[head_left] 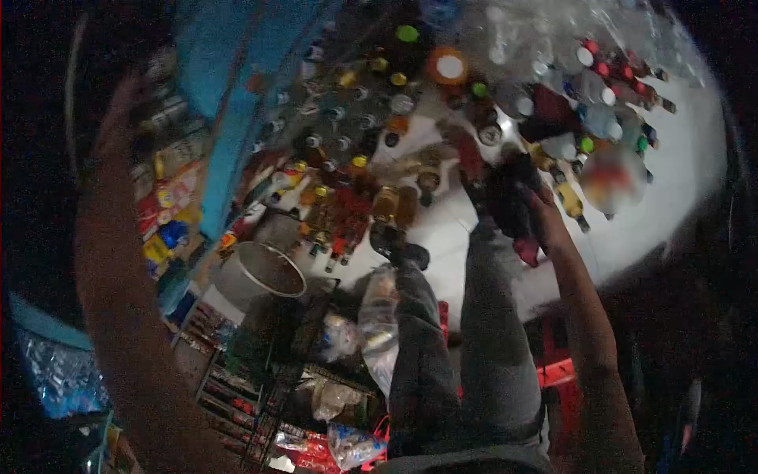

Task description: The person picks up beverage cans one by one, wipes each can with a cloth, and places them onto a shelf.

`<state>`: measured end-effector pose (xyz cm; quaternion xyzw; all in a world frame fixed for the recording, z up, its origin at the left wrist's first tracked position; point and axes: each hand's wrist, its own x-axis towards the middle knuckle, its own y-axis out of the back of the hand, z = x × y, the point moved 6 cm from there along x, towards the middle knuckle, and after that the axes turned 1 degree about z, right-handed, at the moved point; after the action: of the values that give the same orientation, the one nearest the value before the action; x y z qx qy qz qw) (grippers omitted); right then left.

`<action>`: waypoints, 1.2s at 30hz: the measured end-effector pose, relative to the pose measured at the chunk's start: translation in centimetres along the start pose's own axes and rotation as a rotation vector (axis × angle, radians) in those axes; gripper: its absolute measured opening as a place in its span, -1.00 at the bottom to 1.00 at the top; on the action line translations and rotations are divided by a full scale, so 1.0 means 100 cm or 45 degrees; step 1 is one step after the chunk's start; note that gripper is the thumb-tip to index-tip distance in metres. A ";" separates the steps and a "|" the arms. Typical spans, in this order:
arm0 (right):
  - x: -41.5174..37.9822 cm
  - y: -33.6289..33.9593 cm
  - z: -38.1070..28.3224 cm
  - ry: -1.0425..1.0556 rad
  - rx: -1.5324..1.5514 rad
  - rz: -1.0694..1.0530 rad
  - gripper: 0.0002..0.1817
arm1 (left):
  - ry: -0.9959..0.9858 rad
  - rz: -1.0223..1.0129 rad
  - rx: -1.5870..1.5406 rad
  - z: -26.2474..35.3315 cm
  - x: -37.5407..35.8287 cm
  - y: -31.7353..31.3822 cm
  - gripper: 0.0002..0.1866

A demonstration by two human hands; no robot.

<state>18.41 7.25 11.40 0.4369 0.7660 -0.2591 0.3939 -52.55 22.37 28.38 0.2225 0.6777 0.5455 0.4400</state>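
Note:
My right hand (542, 212) is closed on a dark, bunched cloth (512, 189) above the floor, near my right leg. A maroon corner hangs from the cloth's lower end. Just right of it lies a small bottle of yellowish liquid (568, 199). My left arm stretches up along the left side, and my left hand (126, 99) is by the crowded shelf (170, 158). That hand is dark and blurred, so its fingers and anything in them cannot be made out.
Many bottles (339, 134) stand and lie on the white tiled floor (442, 253) around my feet. A whitish bucket (260, 272) stands left of my legs. Clear plastic bottles (568, 31) fill the far side. A red plastic stool (557, 371) is behind my right leg.

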 end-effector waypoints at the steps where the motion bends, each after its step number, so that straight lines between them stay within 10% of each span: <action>1: -0.009 0.009 0.001 -0.018 -0.013 0.022 -0.60 | -0.013 -0.006 -0.018 0.002 0.005 0.011 -0.48; 7: -0.010 -0.001 -0.002 -0.441 0.726 0.094 -0.53 | 0.020 0.338 0.271 0.068 -0.035 0.005 -0.48; 10: 0.017 0.031 0.061 0.241 0.084 0.163 -0.54 | 0.041 0.514 0.346 0.079 -0.046 0.011 -0.48; 26: 0.017 -0.010 -0.020 -0.301 0.581 0.016 -0.50 | -0.057 0.868 0.453 0.080 -0.027 0.045 -0.47; 36: 0.021 0.007 -0.006 0.057 0.284 -0.086 -0.57 | -0.099 0.989 0.475 0.078 -0.020 0.053 -0.47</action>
<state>18.11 9.02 9.94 0.4578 0.7552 -0.3460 0.3167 -45.90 26.72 33.94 0.5571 0.6138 0.5298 0.1794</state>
